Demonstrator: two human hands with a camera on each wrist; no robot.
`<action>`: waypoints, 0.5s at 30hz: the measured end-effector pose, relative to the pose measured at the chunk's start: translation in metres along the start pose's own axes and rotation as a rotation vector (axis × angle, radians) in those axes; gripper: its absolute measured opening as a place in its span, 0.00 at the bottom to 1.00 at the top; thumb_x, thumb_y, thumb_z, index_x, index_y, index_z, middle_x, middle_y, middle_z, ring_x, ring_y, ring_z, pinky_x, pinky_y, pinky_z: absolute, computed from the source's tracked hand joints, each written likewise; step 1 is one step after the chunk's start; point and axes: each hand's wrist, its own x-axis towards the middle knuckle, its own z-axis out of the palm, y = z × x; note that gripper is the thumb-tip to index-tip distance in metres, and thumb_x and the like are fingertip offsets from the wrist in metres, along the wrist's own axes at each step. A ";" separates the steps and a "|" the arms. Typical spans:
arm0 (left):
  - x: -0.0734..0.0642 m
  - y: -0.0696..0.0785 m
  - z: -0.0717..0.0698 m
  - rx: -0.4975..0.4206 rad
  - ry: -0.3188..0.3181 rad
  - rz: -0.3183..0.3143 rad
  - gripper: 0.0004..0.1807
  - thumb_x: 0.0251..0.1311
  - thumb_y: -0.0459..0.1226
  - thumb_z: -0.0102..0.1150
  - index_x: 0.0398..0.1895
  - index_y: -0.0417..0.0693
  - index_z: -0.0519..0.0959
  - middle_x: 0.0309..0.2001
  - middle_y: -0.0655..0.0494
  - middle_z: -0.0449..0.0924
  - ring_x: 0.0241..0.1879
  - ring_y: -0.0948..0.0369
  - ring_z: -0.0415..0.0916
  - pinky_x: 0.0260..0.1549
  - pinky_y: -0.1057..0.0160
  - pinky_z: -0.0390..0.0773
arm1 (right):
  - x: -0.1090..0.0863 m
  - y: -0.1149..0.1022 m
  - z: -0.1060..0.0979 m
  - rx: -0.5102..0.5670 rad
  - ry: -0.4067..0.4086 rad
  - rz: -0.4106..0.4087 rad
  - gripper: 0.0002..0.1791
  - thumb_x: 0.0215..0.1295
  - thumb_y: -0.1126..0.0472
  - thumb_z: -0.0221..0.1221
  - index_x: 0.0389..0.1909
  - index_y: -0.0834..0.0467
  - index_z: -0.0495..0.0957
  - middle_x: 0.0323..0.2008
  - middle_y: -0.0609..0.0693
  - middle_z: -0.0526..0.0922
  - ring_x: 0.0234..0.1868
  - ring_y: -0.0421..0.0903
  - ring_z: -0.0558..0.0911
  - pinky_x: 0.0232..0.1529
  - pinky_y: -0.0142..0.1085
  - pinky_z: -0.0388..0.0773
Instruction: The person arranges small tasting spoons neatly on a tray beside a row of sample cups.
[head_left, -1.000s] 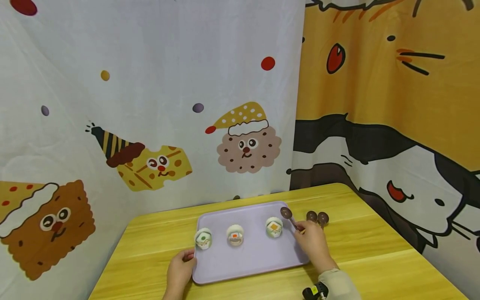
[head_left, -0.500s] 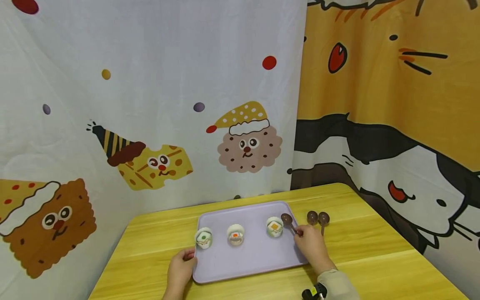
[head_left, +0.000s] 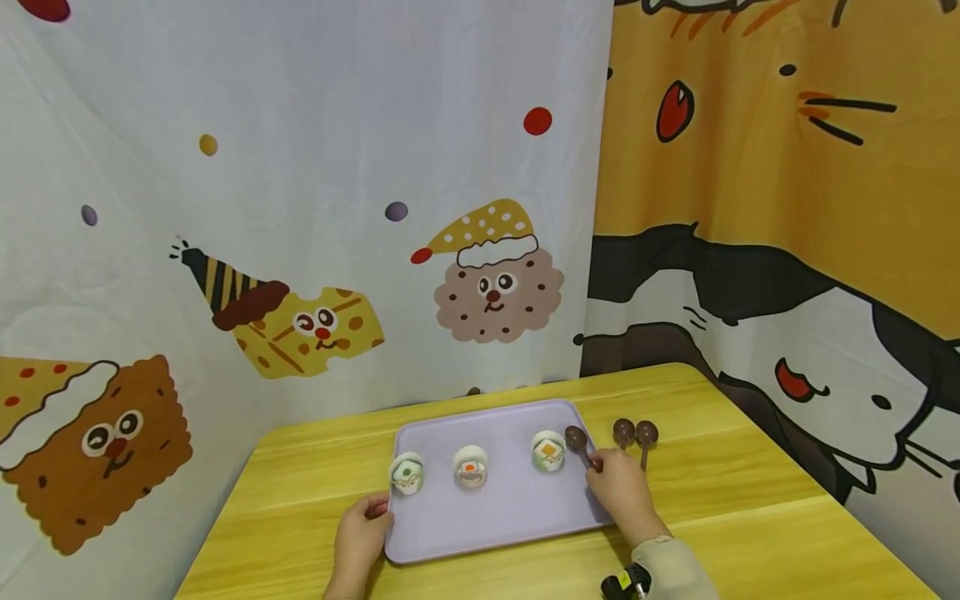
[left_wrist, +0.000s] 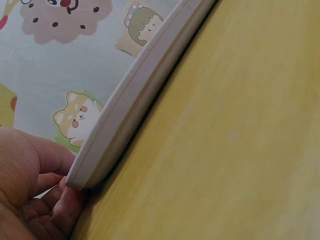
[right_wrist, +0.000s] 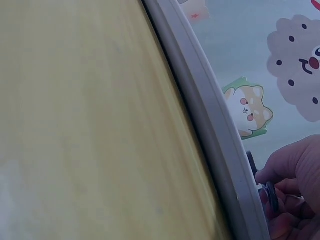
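Observation:
A lilac tray [head_left: 495, 529] lies on the wooden table, bearing three small white cups with cartoon designs: one cup [head_left: 407, 475] at the left rim, a second cup [head_left: 470, 468] near the middle, a third cup [head_left: 548, 452] toward the right. My left hand [head_left: 358, 533] grips the tray's left edge; in the left wrist view its thumb meets the rim [left_wrist: 125, 95] with fingers curled below. At the tray's right side my right hand [head_left: 624, 493] pinches the handle of a brown spoon [head_left: 576, 438], its bowl over the tray beside the third cup. Only dark bits of the handle [right_wrist: 271, 196] show in the right wrist view.
Two more brown spoons, one spoon [head_left: 623, 431] left of the other spoon [head_left: 647, 434], lie on the table [head_left: 735, 467] right of the tray. A printed curtain [head_left: 315, 150] hangs behind the table's far edge.
The spoon in my right hand has come down and slightly toward the third cup, over the tray's right side. My left hand stays at the tray's left edge.

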 end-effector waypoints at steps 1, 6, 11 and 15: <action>0.000 0.000 0.000 0.002 0.001 0.000 0.17 0.52 0.29 0.64 0.48 0.33 0.84 0.38 0.49 0.85 0.42 0.52 0.80 0.42 0.55 0.77 | 0.000 -0.001 0.000 -0.004 0.001 0.000 0.13 0.53 0.69 0.65 0.41 0.69 0.86 0.28 0.53 0.83 0.29 0.46 0.78 0.31 0.43 0.79; 0.000 0.001 0.000 0.010 0.003 0.004 0.17 0.52 0.30 0.64 0.48 0.34 0.84 0.38 0.49 0.85 0.41 0.53 0.80 0.42 0.55 0.77 | -0.001 -0.005 -0.002 -0.011 -0.001 0.012 0.14 0.54 0.69 0.65 0.42 0.69 0.86 0.29 0.54 0.83 0.29 0.47 0.79 0.31 0.43 0.80; -0.001 0.001 -0.001 0.016 0.007 0.012 0.17 0.52 0.30 0.63 0.47 0.34 0.84 0.37 0.50 0.85 0.40 0.53 0.80 0.40 0.57 0.76 | -0.002 -0.007 -0.003 -0.028 -0.012 0.002 0.14 0.54 0.69 0.65 0.42 0.69 0.85 0.29 0.55 0.83 0.30 0.48 0.79 0.31 0.43 0.80; 0.000 0.000 -0.001 0.015 0.009 0.016 0.17 0.52 0.30 0.63 0.46 0.34 0.84 0.37 0.50 0.85 0.39 0.54 0.80 0.40 0.57 0.76 | -0.003 -0.006 -0.004 -0.040 -0.019 -0.006 0.14 0.54 0.69 0.65 0.41 0.69 0.85 0.29 0.55 0.83 0.30 0.48 0.79 0.32 0.44 0.80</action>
